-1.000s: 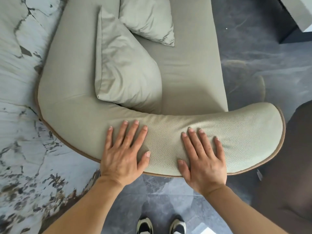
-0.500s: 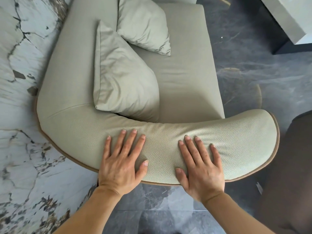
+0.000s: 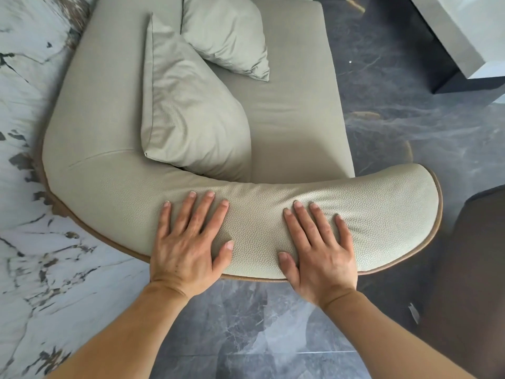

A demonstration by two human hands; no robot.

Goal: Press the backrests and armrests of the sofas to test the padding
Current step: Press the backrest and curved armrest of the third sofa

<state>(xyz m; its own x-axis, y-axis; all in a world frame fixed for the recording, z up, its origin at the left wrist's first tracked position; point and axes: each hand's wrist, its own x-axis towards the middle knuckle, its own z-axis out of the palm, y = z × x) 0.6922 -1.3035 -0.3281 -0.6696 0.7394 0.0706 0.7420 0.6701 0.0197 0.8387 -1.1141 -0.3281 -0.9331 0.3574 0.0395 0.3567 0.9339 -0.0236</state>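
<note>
Armrest [image 3: 382, 212] curves across the middle of the frame, pale green pebbled leather with brown piping along its lower edge. Left hand [image 3: 188, 239] lies flat on it at centre, fingers spread apart, gripping nothing. Right hand [image 3: 319, 247] lies flat just to the right, fingers also splayed, the leather dimpling around them. Two cushions [image 3: 188, 110] lean on the seat [image 3: 295, 116] above. Grey floor [image 3: 246, 332] fills the bottom.

Left hand [image 3: 188, 242], right hand [image 3: 321, 253] — palms down, fingers spread flat.
</note>
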